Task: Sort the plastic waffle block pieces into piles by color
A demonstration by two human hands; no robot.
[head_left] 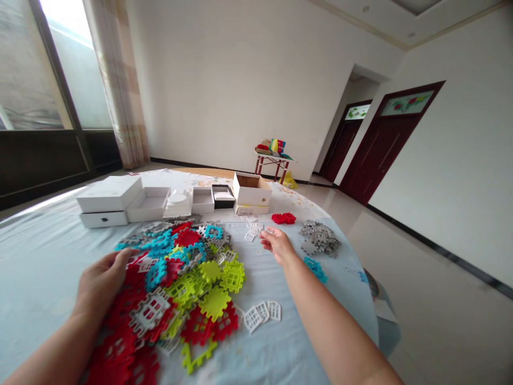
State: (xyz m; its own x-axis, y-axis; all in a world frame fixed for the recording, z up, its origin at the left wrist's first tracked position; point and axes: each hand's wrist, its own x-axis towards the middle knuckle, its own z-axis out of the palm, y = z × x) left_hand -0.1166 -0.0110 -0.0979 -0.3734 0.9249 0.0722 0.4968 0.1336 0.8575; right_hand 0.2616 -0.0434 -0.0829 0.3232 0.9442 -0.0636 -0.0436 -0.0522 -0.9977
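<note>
The right hand (pixel 276 244) is just beside some little white windows (pixel 249 237) on the table (pixel 288 342). Its fingers are bent, with the thumb near them; whether they pinch a window is too small to tell. The left hand (pixel 102 275) is at the left side of a big heap of toothed pieces (pixel 182 289). Its thumb and pointing finger come close together, but nobody can tell if they have hold of a piece.

The windows look like thin, hard plastic. They should be light, maybe a bit slippery, and their skinny bars could snap if bent. The best place to pinch one is probably the outside edge. The toothed pieces look stiff and light too, good to grab by their bumpy sides.

There is one big heap, with too many pieces to count. Right of it are one small red bunch (pixel 284 218), one grey pile (pixel 319 239) and one blue bunch (pixel 315 269). Nearer the front are three plain-to-see white frames (pixel 262 311), overlapping. Two closed white boxes (pixel 108 193) are stacked at the far left.
</note>
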